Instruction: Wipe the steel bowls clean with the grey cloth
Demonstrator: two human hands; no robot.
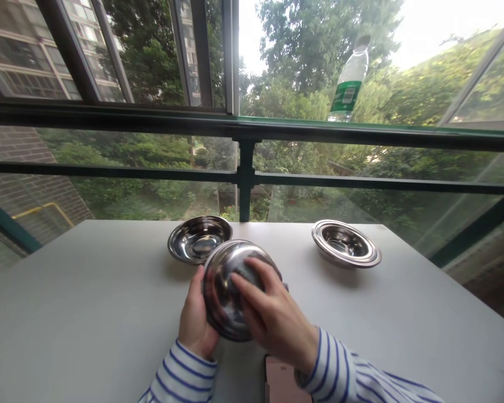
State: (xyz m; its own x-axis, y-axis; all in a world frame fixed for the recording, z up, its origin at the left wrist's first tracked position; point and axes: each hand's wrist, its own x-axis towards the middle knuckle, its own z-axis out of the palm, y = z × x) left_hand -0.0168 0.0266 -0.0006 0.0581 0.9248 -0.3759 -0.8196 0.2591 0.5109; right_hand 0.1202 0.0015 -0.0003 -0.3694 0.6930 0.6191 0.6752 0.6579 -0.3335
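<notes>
Between my hands a shiny metal bowl (224,299) is tilted, its rounded underside facing up toward me. My left hand (197,324) grips its left side, thumb along the rim and the other fingers hidden behind it. My right hand (273,310) lies over the bowl's right part, bent fingertips pressing on the rounded surface and slightly blurred. Whether anything thin lies beneath those fingers cannot be made out. Just behind the held bowl, a second metal bowl (201,244) stands upright on the white table (101,313).
Wide-rimmed metal bowls (346,244), seemingly stacked, stand at the table's back right. A phone-like pink-screened thing (279,378) lies near the front edge, partly under my right wrist. Beyond the table is a green railing (246,179) with glass. A plastic bottle (346,95) stands on the ledge.
</notes>
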